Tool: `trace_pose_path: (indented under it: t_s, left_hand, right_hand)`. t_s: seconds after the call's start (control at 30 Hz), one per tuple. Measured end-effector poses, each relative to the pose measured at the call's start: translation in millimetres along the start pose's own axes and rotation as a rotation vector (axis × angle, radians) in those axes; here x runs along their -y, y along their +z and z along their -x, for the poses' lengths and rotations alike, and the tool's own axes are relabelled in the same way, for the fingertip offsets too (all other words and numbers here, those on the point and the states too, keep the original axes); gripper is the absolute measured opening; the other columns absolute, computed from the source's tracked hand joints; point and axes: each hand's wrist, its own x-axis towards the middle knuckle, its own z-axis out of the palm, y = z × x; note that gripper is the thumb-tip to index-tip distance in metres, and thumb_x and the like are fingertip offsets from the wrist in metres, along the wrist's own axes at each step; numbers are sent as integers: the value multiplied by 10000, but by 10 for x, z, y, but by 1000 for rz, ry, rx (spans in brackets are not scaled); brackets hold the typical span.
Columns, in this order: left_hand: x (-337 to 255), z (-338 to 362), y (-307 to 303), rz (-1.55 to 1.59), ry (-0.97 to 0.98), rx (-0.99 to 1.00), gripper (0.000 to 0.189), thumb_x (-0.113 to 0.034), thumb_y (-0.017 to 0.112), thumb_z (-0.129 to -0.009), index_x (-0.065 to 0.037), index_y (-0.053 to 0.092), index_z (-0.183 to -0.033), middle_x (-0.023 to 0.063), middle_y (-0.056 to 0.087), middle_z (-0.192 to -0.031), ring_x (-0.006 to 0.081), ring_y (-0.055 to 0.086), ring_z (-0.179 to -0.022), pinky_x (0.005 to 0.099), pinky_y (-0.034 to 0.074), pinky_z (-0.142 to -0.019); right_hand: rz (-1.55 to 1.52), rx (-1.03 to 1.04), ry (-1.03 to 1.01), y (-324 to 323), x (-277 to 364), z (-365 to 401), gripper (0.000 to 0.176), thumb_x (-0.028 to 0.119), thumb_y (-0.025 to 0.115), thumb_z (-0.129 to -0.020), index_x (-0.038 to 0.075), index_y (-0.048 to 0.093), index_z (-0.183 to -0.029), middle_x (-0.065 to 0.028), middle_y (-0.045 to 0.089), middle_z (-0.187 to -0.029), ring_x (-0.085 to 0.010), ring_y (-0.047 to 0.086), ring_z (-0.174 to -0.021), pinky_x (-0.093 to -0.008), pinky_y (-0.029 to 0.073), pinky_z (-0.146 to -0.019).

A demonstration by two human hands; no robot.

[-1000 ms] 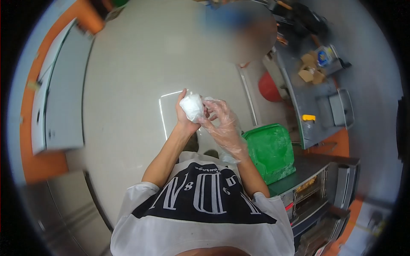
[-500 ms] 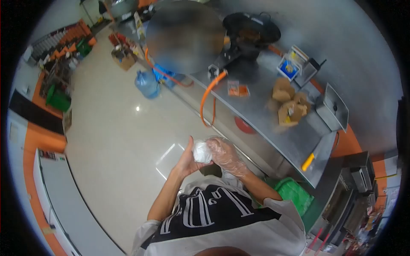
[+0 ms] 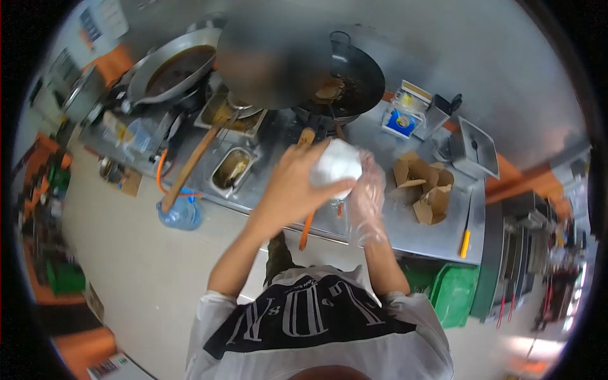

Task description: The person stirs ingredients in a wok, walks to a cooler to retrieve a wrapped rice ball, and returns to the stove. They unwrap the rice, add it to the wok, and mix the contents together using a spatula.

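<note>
We note left hand (image 3: 296, 180) and gloved right hand (image 3: 371, 193), fingers grasping the white bundle (image 3: 335, 166) near the steel counter (image 3: 402, 233). We judge that the loose glove (image 3: 366, 229) could slip, dropping it.

white shirt (image 3: 272, 361) | black lettered panel (image 3: 342, 329) | right hand (image 3: 372, 187): clear glove (image 3: 367, 218), apparently plastic

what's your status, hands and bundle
Left hand holding white bundle; gloved right hand at its side. Nothing visibly blocking; brown boxes on counter at right.
</note>
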Motion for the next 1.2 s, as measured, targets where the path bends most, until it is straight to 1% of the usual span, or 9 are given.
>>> trace_pose_path:
  t_s: [0.17,0.4,0.57,0.63,0.77,0.97,1.13,1.17,1.2]
  left_hand:
    - [689,-1501,-458,900,-148,579,558,-338,690,-951,-13,580,-1390,95,687,-1209,202,652,-1118,389,494,-996]
    - [976,-2687,135,1740,-493,388,492,-407,378,-1111,-47,544,-1402,124,613,-1387,263,597,-1273,435,475,-1098]
    - [1257,-3304,33,1698,-560,655,722,-636,396,-1046,-41,493,-1443,149,568,-1440,312,549,-1334,477,445,-1128]
    - [1344,-3471,220,1722,-513,581,752,-661,381,-1038,-40,486,-1449,150,562,-1447,311,544,-1339,477,439,-1133]
    - [1418,-3678,393,1732,-484,492,828,-745,341,-999,-48,501,-1418,154,582,-1407,322,568,-1313,510,469,-1098]
    - [1485,-3925,444,1532,-412,378,868,-772,302,-989,-26,508,-1383,158,611,-1354,313,613,-1252,479,523,-1036]
    - [871,-4151,24,1119,-358,328,910,-787,267,-980,1,509,-1365,164,655,-1266,320,679,-1128,459,542,-1010]
    - [874,-4234,16,1062,-206,335,925,-794,258,-973,7,511,-1359,168,665,-1245,319,695,-1094,453,546,-1005]
    - [800,-4259,-27,1052,-212,328,925,-794,258,-973,7,511,-1359,168,665,-1245,319,695,-1094,453,546,-1005]
  right_hand:
    - [-331,-236,-102,540,607,-879,352,319,476,-1107,18,660,-1102,-64,702,-1000,-136,643,-907,-293,513,-808]
    - [144,-588,-320,727,534,-2622,304,237,504,-1063,0,686,-1120,-155,709,-1024,-248,654,-948,-381,495,-893]
    - [306,-287,-418,765,926,-3061,312,263,555,-1061,-3,700,-1132,-80,706,-943,-151,602,-847,-311,489,-775]
    - [359,-213,-332,800,1100,-3101,339,254,516,-1060,-11,693,-1178,-191,721,-1099,-289,683,-1039,-404,502,-900]
    - [357,-172,-342,712,974,-3292,423,356,573,-1041,0,665,-1249,-192,726,-1058,-293,687,-1035,-390,513,-909]
    - [522,69,-215,587,616,-3282,891,570,761,-874,-64,478,-1431,-219,664,-1223,-290,683,-1068,-364,534,-944]
    - [-57,129,-353,745,783,-3269,986,511,848,-806,-114,384,-1412,-210,654,-1236,-253,707,-1026,-385,604,-796]
    - [89,126,-288,687,865,-3307,649,230,785,-927,1,442,-1428,-77,666,-1202,-129,682,-946,-265,642,-708]
    - [78,133,-287,671,925,-3312,649,230,785,-927,1,442,-1428,-77,666,-1202,-129,682,-946,-265,642,-708]
